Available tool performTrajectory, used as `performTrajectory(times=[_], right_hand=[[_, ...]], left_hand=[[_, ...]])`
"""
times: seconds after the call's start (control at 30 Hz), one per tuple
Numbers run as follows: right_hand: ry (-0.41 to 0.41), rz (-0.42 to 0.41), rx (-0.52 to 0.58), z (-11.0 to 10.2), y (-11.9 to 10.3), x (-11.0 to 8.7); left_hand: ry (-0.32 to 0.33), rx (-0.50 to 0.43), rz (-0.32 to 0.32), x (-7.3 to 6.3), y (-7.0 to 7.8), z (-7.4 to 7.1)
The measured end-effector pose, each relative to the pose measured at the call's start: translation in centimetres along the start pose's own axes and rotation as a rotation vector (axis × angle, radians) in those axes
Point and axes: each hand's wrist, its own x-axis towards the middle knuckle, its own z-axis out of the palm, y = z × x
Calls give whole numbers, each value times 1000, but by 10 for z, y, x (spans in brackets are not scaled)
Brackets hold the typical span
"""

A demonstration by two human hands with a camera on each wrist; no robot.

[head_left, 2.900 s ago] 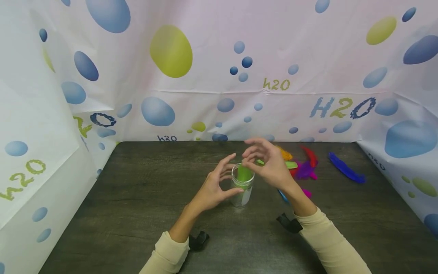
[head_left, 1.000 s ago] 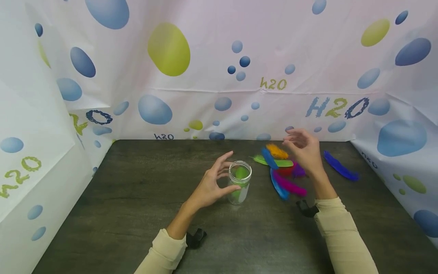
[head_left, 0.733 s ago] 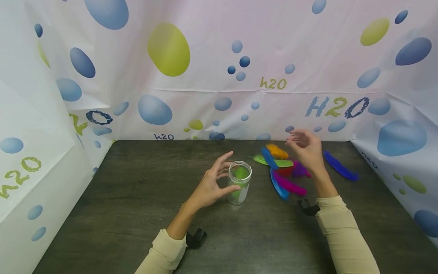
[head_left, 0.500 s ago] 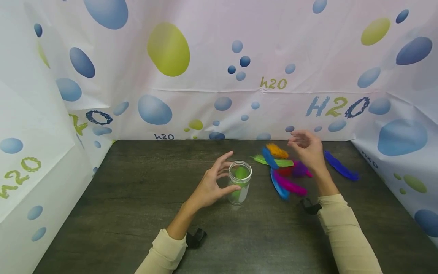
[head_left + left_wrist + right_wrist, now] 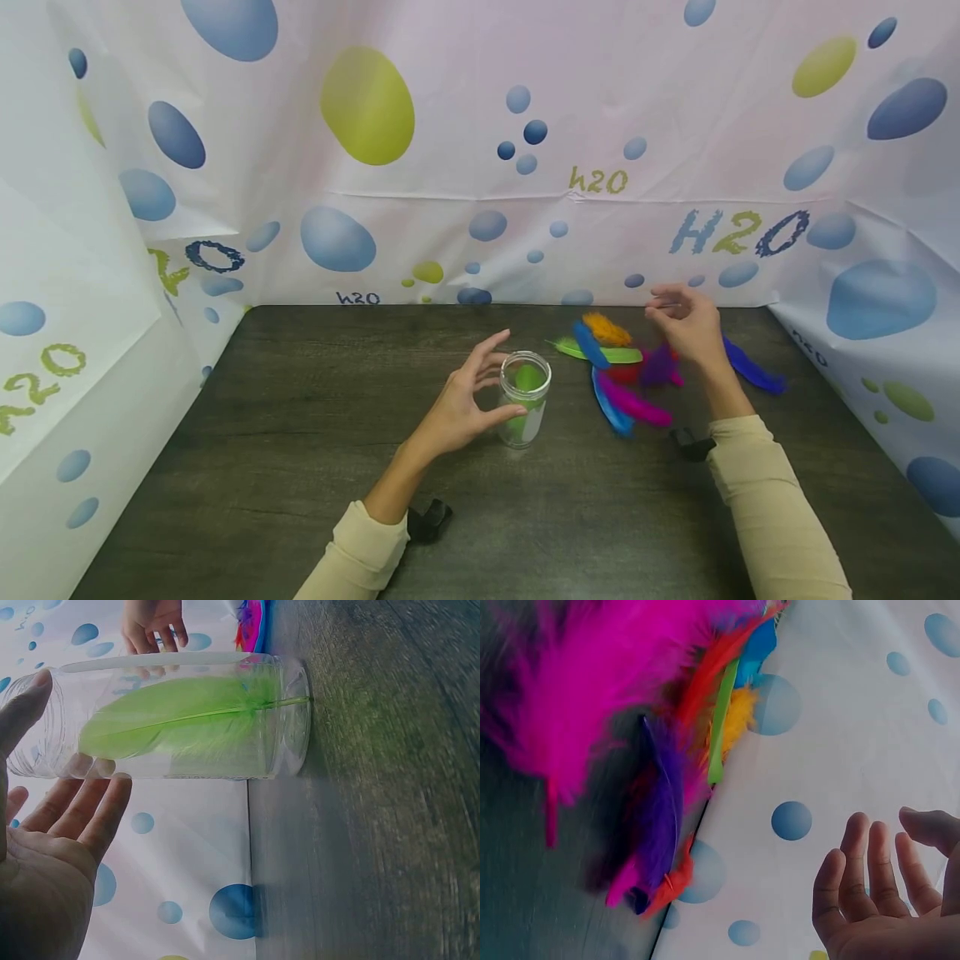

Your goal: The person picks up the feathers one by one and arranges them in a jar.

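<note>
A clear glass jar (image 5: 537, 419) stands upright on the table, with a light green feather (image 5: 165, 716) inside it, quill end down. My left hand (image 5: 453, 415) holds the jar near its top, thumb on the near side and fingers round the far side. To the right, my right hand (image 5: 688, 327) is raised above a pile of feathers, its fingers loosely bent and nothing between them. The pile holds a magenta feather (image 5: 636, 403), a purple feather (image 5: 658, 367), a green feather (image 5: 624, 357), an orange feather (image 5: 607, 331) and several others.
A dark blue feather (image 5: 753, 367) lies apart, right of the pile and partly behind the right wrist. The dark wooden table (image 5: 300, 433) is bordered at the back and sides by a white sheet (image 5: 450, 83) with blue and green spots.
My right hand has left the green feather in the jar and moved right, over the feather pile, drifting slightly further right lately. The left hand stays at the jar.
</note>
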Motion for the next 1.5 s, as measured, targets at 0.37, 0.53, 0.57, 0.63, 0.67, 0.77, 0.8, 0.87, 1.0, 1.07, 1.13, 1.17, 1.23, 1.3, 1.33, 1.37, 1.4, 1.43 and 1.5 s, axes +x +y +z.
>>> performTrajectory(times=[0.37, 0.53, 0.57, 0.63, 0.67, 0.77, 0.8, 0.87, 1.0, 1.07, 1.13, 1.17, 1.23, 1.3, 1.33, 1.37, 1.4, 1.43, 1.5], right_hand=[[24, 58, -31, -9, 16, 10], [20, 89, -57, -10, 23, 16], [18, 99, -64, -10, 24, 17], [11, 111, -77, -10, 27, 19], [9, 119, -87, -11, 28, 20], [-6, 150, -121, -11, 33, 23], [-14, 161, -134, -11, 35, 24], [-28, 175, -165, -11, 38, 26], [-57, 189, -210, -8, 43, 30], [-69, 200, -223, -6, 45, 32], [-79, 212, -236, -6, 47, 33], [-86, 222, -247, -5, 47, 34], [-100, 232, -279, -5, 48, 36], [-119, 244, -310, -5, 48, 38], [-133, 250, -328, -5, 48, 40], [-148, 259, -347, -5, 48, 41], [-166, 269, -362, -5, 48, 42], [-181, 281, -375, -4, 48, 43], [-210, 300, -405, -5, 48, 46]], left_hand=[[-1, -9, -5, 1, 1, -1], [-3, -9, -6, 1, 1, -1], [-2, -8, -5, 1, 1, -1], [-2, -6, -5, 1, 2, -1], [-2, -6, -5, 1, 2, -1], [-7, -7, -3, 0, 2, 0], [-9, -9, -3, 0, 2, 0], [-12, -13, -5, 0, 2, 0], [-7, -16, -10, -1, 2, -1], [-7, -15, -7, -1, 2, -1], [-9, -13, -8, -1, 2, -1], [-11, -13, -8, -1, 2, -1], [-12, -15, -10, -1, 2, -1], [-10, -17, -15, -1, 2, -1], [-8, -17, -14, -1, 2, -1], [-8, -16, -14, -1, 2, -1], [-8, -14, -11, -1, 1, -1], [-8, -14, -12, -1, 1, -1], [-8, -12, -14, -2, 1, 0]])
